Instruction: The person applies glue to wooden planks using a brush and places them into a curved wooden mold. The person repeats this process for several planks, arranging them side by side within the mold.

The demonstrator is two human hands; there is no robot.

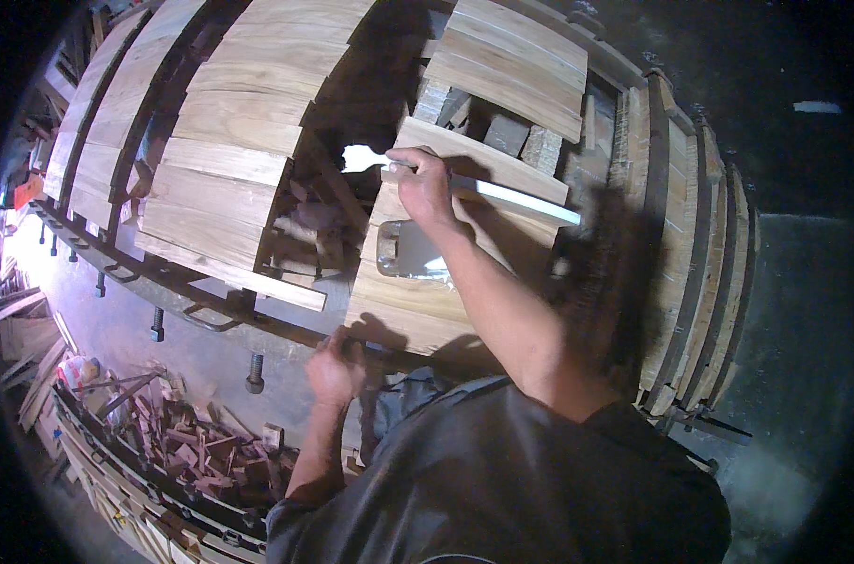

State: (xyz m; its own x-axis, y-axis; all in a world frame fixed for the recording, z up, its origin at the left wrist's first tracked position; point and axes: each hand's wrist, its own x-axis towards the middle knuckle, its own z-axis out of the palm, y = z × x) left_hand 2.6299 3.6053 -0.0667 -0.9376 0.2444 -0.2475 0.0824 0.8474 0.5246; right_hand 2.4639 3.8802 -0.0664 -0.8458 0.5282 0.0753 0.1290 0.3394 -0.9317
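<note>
My right hand (422, 183) is closed over the row of pale boards, gripping a white, flat-ended tool (366, 158) whose wide end sticks out past the fingers to the left. A long white strip (525, 201) runs rightward from the hand along a board; whether it is a coating or a separate piece I cannot tell. Below the hand, a shallow rectangular container (389, 249) sits on a wooden panel (408, 305), partly hidden by the forearm. Near the panel's front edge my left hand (337, 368) has its fingers curled; what they hold, if anything, is hidden.
Another row of boards (225, 122) lies left, across a gap with wood offcuts. A metal rail (201, 301) with bolts runs along the front. Scrap wood (201, 446) fills a bin lower left. More boards (511, 61) lie ahead; long timbers (681, 254) stand at right.
</note>
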